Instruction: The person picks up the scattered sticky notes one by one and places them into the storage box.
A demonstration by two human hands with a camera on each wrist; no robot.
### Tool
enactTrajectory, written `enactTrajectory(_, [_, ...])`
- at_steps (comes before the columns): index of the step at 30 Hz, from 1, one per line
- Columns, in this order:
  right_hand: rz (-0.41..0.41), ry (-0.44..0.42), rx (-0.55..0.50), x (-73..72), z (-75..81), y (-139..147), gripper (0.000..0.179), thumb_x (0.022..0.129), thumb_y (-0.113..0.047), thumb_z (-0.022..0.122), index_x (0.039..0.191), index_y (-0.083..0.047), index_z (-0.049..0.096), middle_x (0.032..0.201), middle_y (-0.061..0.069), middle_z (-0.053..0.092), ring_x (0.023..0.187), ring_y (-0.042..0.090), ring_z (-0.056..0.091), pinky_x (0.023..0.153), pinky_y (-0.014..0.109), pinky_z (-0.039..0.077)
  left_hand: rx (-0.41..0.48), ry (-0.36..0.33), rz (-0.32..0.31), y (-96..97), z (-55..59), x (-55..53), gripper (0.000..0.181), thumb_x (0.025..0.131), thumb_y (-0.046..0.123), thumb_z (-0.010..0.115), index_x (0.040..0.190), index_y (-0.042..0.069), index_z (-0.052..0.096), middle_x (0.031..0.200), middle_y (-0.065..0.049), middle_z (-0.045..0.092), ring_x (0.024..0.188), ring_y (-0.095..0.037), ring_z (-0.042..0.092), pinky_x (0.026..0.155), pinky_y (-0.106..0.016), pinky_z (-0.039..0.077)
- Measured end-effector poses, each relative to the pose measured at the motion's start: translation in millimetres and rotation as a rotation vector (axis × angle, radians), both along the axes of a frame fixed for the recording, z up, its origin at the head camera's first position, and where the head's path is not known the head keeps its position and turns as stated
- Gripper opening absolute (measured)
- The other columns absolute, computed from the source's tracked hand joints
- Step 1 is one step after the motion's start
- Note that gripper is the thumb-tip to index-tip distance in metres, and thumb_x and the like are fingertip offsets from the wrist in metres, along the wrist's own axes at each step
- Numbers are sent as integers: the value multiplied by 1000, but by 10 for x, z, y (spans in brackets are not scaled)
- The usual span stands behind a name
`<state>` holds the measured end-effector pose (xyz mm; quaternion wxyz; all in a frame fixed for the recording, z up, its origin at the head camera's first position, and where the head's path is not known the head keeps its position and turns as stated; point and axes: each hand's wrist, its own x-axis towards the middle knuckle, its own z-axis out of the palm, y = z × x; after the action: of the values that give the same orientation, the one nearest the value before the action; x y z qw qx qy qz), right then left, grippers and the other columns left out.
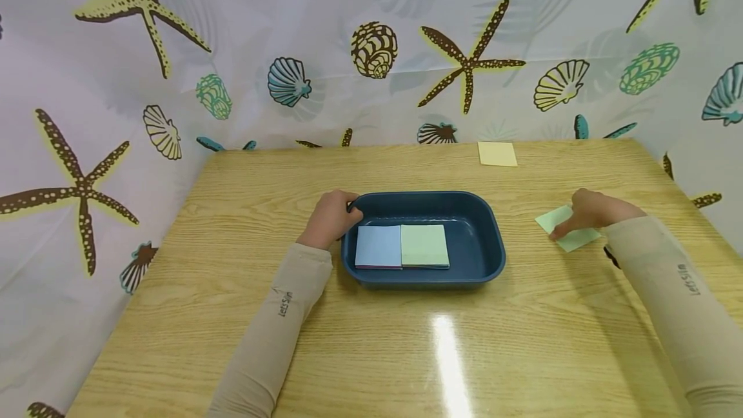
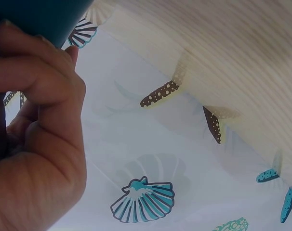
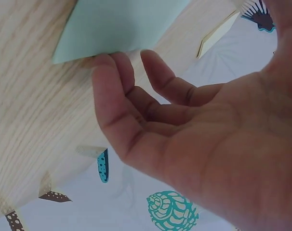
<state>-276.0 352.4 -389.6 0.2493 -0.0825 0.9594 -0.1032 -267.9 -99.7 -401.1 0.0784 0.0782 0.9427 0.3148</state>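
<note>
Left hand (image 1: 329, 217) gripping blue tray (image 1: 484, 257) rim, right hand (image 1: 586, 211) fingertips loosely touching green note (image 1: 565, 229), sleeves (image 1: 685, 302) reading "Let's Slim"

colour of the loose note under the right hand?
Pale green note, touched by the right hand; clearest in the head view.

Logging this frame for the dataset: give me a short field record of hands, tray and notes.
left hand: grips left rim of blue tray
right hand: fingertips on loose green note, beside the tray
tray contents: blue note pad left, green note pad right, side by side
far edge: yellow note
surface: wooden table
</note>
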Motion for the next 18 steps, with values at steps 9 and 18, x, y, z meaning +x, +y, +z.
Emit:
enactTrajectory(9, [-13, 35, -48, 26, -48, -10, 84, 73, -39, 78, 109, 29, 43, 104, 40, 52, 84, 34, 57, 74, 46, 51, 5, 2, -7, -7, 10, 9, 39, 89, 3, 54, 127, 2, 62, 99, -13, 63, 46, -13, 47, 44, -21, 41])
enactTrajectory(18, [-57, 60, -89, 73, -110, -50, 85, 75, -37, 76, 111, 26, 32, 103, 37, 47, 80, 32, 51, 73, 41, 47, 17, 20, -20, -20, 15, 16, 42, 88, 2, 53, 130, 0, 59, 95, -14, 62, 43, -12, 42, 43, -21, 39])
